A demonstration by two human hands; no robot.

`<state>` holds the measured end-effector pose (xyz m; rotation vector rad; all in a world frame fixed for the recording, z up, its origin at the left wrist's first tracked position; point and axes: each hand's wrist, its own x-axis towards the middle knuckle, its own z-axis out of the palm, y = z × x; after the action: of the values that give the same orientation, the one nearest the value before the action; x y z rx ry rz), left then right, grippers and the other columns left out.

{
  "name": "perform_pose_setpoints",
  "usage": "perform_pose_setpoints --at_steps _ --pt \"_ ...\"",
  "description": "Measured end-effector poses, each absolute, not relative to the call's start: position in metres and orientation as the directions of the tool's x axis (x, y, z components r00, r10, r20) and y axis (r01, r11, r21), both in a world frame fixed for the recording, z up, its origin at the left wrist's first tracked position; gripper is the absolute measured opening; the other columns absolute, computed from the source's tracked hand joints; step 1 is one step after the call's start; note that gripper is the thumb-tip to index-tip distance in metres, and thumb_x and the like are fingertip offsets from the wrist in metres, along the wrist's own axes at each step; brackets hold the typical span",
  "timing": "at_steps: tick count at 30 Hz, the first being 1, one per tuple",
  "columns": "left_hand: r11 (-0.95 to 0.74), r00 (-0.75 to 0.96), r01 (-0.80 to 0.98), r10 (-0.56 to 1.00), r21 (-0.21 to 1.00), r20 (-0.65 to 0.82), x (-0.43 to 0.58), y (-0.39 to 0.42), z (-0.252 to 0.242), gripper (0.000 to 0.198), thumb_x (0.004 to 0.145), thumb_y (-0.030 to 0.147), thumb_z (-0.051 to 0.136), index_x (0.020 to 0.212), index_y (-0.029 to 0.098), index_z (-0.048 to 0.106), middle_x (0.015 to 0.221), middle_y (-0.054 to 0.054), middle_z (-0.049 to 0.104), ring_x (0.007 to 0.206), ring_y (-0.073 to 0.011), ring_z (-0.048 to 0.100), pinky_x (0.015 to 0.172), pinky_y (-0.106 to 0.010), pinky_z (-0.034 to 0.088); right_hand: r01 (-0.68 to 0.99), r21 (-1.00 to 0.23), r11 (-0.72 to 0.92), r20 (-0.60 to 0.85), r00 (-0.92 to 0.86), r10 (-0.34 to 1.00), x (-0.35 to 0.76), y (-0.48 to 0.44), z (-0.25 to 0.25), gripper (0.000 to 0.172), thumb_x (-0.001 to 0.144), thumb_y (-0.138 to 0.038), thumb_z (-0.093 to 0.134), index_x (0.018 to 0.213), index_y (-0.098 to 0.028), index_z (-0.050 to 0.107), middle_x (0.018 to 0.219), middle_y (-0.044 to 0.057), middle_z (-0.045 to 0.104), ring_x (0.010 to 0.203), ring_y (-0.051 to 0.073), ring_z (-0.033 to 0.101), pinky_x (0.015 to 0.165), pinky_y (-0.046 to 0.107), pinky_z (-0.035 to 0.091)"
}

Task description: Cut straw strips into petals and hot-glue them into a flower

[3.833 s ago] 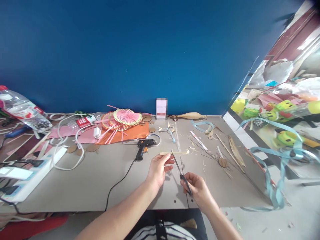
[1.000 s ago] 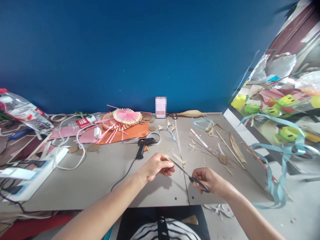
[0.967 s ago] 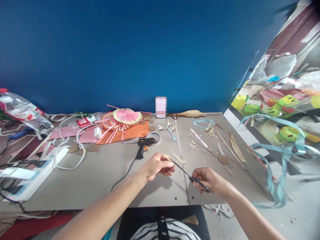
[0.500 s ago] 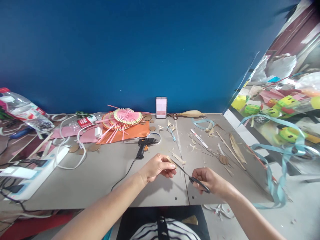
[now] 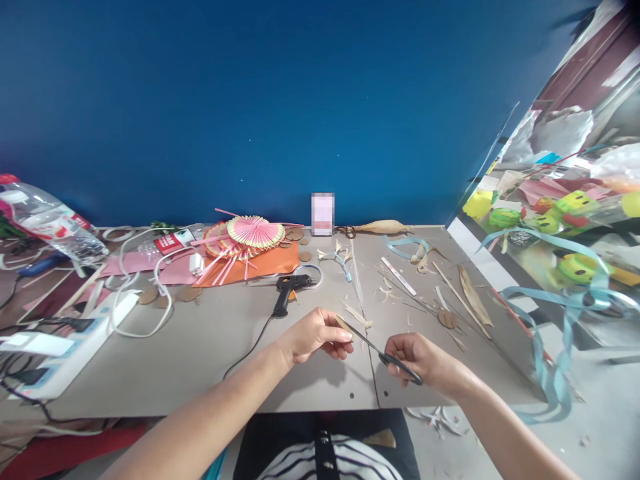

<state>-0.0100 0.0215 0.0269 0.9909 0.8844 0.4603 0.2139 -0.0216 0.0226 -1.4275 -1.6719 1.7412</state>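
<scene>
My left hand [image 5: 323, 335] pinches a small tan piece of dried husk or leaf [image 5: 343, 325] between thumb and fingers, above the table's front middle. Black-handled scissors [image 5: 397, 365] are in my right hand [image 5: 411, 360], whose fingers wrap the handles. Their blades point up and left and meet the husk piece beside my left thumb. Whether the blades are parted I cannot tell. Just behind my hands, pale husk scraps [image 5: 357, 315] lie on the table. A black glue gun [image 5: 286, 293] rests on the table behind my left hand.
Pink and green paper fans [image 5: 256, 232] lie at the back left on orange paper [image 5: 280, 263]. A white power strip [image 5: 75, 347] with cables occupies the left side. Dried husks [image 5: 473, 297], a wooden disc [image 5: 447, 319] and blue ribbon [image 5: 400, 248] lie on the right.
The scissors and my right hand have shifted very slightly to the right. My left hand keeps its pinch on the husk piece, almost in the same place.
</scene>
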Motion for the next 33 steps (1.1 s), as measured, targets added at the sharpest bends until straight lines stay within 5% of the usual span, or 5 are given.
perform_pose_setpoints --at_steps 17,25,33 --pt "0.486 0.619 0.073 0.663 0.871 -0.421 -0.009 0.019 0.030 0.012 0.058 0.023 0.066 0.059 0.011 0.064 0.056 -0.004 0.064 0.045 -0.0098 0.056 0.046 -0.021 0.043 0.363 -0.886 -0.289 -0.433 -0.422 0.797 0.214 -0.020 0.019 0.024 0.064 -0.036 0.065 0.062 -0.016 0.052 0.046 -0.005 0.048 0.042 0.007 0.041 0.041 0.018 0.030" --pt "0.478 0.483 -0.039 0.778 0.878 -0.402 -0.003 0.018 0.026 0.018 0.062 0.029 0.065 0.064 0.012 0.064 0.066 -0.005 0.063 0.054 -0.0099 0.056 0.046 -0.018 0.042 -0.061 -0.981 -0.184 -0.162 -0.267 0.950 0.190 -0.022 0.021 0.026 0.066 -0.036 0.065 0.077 -0.015 0.053 0.066 0.001 0.054 0.058 0.010 0.045 0.050 0.021 0.032" --pt "0.465 0.404 -0.115 0.829 0.878 -0.386 0.005 0.016 0.011 0.023 0.060 0.032 0.068 0.066 0.011 0.064 0.064 -0.003 0.058 0.054 -0.0081 0.051 0.045 -0.017 0.040 -0.141 -0.989 -0.032 -0.033 0.005 0.999 0.151 -0.013 0.002 0.026 0.065 -0.025 0.067 0.077 -0.020 0.044 0.068 -0.003 0.055 0.061 0.010 0.050 0.055 0.022 0.038"
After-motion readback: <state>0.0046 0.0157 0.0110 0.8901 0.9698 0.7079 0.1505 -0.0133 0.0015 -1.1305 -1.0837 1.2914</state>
